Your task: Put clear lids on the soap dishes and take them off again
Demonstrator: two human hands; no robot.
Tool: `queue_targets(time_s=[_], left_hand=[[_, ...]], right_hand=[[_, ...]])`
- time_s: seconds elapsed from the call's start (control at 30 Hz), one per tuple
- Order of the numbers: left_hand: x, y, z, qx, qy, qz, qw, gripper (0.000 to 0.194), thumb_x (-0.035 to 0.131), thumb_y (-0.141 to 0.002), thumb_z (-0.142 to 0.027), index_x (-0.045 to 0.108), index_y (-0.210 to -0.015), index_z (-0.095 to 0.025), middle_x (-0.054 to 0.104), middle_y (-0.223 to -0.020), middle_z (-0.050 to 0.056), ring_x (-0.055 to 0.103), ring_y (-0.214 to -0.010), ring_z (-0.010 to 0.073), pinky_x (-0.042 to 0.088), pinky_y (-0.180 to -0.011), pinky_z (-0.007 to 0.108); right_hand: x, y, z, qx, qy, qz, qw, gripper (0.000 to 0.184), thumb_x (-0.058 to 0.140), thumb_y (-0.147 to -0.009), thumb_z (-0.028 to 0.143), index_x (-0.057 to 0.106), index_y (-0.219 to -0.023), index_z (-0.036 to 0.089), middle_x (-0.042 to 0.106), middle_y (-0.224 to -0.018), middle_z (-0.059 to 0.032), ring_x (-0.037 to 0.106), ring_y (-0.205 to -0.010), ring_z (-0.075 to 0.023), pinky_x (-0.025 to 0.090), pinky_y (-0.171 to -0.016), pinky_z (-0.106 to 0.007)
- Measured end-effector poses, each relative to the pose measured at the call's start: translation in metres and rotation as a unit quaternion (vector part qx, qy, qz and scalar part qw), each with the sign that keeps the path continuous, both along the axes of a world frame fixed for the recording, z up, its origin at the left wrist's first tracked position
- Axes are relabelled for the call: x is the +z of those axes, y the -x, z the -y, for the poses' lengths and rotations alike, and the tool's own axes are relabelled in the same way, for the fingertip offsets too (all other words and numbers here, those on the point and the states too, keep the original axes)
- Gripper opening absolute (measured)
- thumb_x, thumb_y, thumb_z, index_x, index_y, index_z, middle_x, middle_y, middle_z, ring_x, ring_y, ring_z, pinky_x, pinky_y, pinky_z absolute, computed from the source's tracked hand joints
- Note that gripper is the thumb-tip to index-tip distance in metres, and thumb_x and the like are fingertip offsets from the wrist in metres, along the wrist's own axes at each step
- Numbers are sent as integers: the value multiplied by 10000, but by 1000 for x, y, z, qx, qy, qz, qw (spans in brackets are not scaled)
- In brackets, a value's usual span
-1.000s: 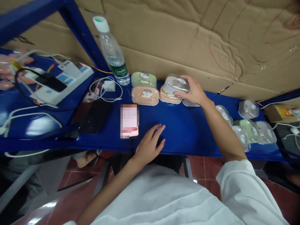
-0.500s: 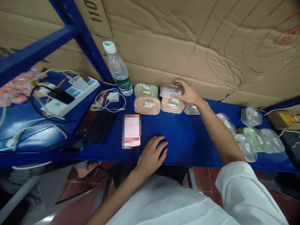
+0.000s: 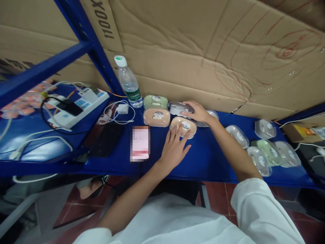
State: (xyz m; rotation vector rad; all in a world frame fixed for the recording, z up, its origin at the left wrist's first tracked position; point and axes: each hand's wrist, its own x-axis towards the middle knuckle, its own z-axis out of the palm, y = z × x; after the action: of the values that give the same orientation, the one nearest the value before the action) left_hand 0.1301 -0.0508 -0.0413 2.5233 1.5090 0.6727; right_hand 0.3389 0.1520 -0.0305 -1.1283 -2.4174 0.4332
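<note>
My right hand point(image 3: 196, 112) reaches to the back of the blue table and is closed around a grey case in clear packaging point(image 3: 179, 107). My left hand point(image 3: 176, 145) is spread, its fingertips resting on the near side of a peach case point(image 3: 185, 124) just in front. Beside these, another peach case point(image 3: 156, 117) lies before a green case point(image 3: 155, 101). A further grey case point(image 3: 210, 117) is partly hidden behind my right hand and wrist.
A water bottle point(image 3: 129, 83) stands at the back left. Near me lies a phone point(image 3: 140, 144), with a white charger point(image 3: 122, 109) and a power strip point(image 3: 78, 108) further left. Several packaged cases point(image 3: 269, 152) sit at the right. A cardboard wall point(image 3: 177, 51) closes the back.
My left hand has moved forward from the table onto the peach case. That peach case now sits nearer to me, out of line with its neighbour. The view has shifted slightly.
</note>
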Motion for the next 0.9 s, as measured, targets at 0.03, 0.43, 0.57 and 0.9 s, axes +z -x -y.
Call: queue_targets(time_s=[0.03,0.43,0.57,0.9], left_hand=[[-1,-3,-5,4,4,-10,1000,595,631,-1060,-365,495,-1622,-226,294,-1780,198,316,-1636,439,358,-1287,621],[-13,6,22,13,-10,-23,1000,545,614,-1060,-284,538,-1599,-272,345,-1769,160,365,-1621,403,456,-1226,571],[-23,7,31,10,-8,-24,1000,632,621,-1054,-263,447,-1660,-282,291,-1793,148,313,-1647,395,467,-1217,575],[-35,11,38,0,-16,-7,1000,646,589,-1066,-259,404,-1684,-288,249,-1809,126,288,-1661,368,456,-1233,555]], right_hand=[[-1,-2,0,0,0,3,1000,770,589,-967,752,590,-1497,194,644,-1493,-166,632,-1361,-319,494,-1182,-513],[-9,-23,4,15,27,78,996,715,673,-975,566,517,-1579,217,570,-1598,-155,573,-1446,-364,465,-1197,-598],[-4,-16,13,39,13,78,996,762,631,-999,645,481,-1623,234,568,-1600,-143,586,-1441,-332,477,-1211,-533],[-10,0,36,56,-60,163,983,619,550,-1078,413,456,-1661,227,412,-1724,-164,382,-1609,-363,352,-1306,-620]])
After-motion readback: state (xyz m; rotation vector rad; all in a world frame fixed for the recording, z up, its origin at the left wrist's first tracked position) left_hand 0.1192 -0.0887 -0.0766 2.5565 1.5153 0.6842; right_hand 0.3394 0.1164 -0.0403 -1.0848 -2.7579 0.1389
